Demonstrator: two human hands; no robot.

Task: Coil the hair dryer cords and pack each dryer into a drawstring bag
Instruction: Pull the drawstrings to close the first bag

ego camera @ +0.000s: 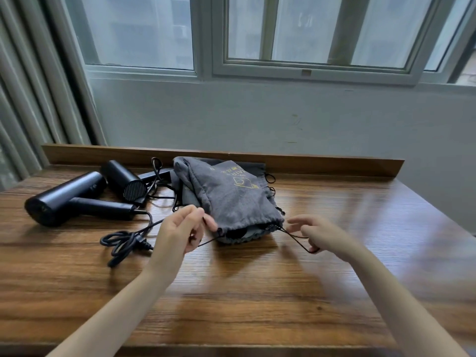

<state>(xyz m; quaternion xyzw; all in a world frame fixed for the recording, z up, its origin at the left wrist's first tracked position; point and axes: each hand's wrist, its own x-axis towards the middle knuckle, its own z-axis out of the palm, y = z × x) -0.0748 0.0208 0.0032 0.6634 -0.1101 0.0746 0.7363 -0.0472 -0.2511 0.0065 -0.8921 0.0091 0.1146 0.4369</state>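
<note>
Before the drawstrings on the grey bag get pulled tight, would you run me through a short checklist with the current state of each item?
1. Left hand has the left drawstring pinched: ok.
2. Right hand has the right drawstring hooked in its fingers: ok.
3. Grey bag holds a dryer, something dark shows at its mouth: cannot tell what it is.
4. Bag mouth closed: not ok, it gapes open.
5. Two other dryers packed: not ok, both lie bare on the table.
6. Loose cord coiled: not ok, it lies tangled.

Wooden table [257, 292] beneath a closed window [316, 34].
</note>
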